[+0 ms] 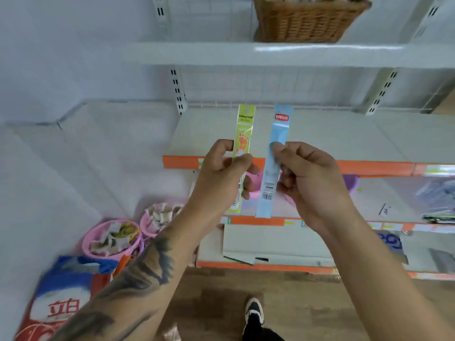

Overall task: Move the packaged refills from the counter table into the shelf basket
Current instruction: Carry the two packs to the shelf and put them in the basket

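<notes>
My left hand [222, 168] pinches a long green packaged refill [243, 134] with an orange foot print on it, held upright. My right hand [307, 173] pinches a long light blue packaged refill [277, 153] with a red label, also upright. The two packs stand side by side in front of the white shelf unit. A woven wicker basket [307, 20] stands on the upper shelf [221, 54], above and slightly right of both hands; its contents are barely visible at the rim.
The middle shelf [344, 134] with an orange front strip lies behind the packs. Lower shelves hold purple tubs and flat cardboard [270, 244]. Two pink tubs [110, 239] of small packets and a blue-and-red bag [64, 291] sit on the left. My shoe [254, 310] is on the wooden floor.
</notes>
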{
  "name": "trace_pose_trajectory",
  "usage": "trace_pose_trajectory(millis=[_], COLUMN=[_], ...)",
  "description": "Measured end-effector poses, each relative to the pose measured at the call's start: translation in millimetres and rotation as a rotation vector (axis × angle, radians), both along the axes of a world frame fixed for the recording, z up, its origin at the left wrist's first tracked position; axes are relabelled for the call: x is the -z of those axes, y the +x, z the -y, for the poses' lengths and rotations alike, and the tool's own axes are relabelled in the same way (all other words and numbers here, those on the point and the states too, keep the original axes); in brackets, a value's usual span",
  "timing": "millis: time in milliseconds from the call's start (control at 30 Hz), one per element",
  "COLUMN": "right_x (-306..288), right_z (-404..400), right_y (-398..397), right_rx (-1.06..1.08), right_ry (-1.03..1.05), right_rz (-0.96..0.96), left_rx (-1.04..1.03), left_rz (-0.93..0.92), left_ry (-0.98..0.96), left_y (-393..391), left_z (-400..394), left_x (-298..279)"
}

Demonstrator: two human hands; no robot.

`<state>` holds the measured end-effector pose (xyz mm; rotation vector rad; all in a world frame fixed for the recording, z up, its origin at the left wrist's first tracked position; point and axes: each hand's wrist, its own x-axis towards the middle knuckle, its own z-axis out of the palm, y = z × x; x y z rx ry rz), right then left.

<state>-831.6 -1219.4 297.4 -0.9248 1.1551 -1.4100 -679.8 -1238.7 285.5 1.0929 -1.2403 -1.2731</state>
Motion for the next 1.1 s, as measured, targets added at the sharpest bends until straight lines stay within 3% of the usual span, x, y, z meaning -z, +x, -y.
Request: trace_pose_trajectory(millis=[300, 667, 933, 1100], right_x=[-106.2, -158.6, -179.4, -203.9], right_z=[95.0, 141.5, 161.2, 186.8], right_y=[-65.6, -83.2, -94.0, -98.9], right_rx=[-0.140, -0.358, -0.166, 0.070], right_ry=[-0.285, -0.503, -0.664, -0.634], right_rz=[-0.052, -0.236, -0.577, -0.588], left_rx=[-0.005, -0.100, -0.132, -0.093], left_rz=[-0.011, -0.022, -0.124, -0.158], left_ry=[-0.257, -0.473, -0.448, -0.387], left_y=[-66.6, -78.8, -83.4, -86.0], left_z=[71.8, 117.6, 149.4, 172.2], left_x=[-101.1, -134.5, -165.6, -182.7])
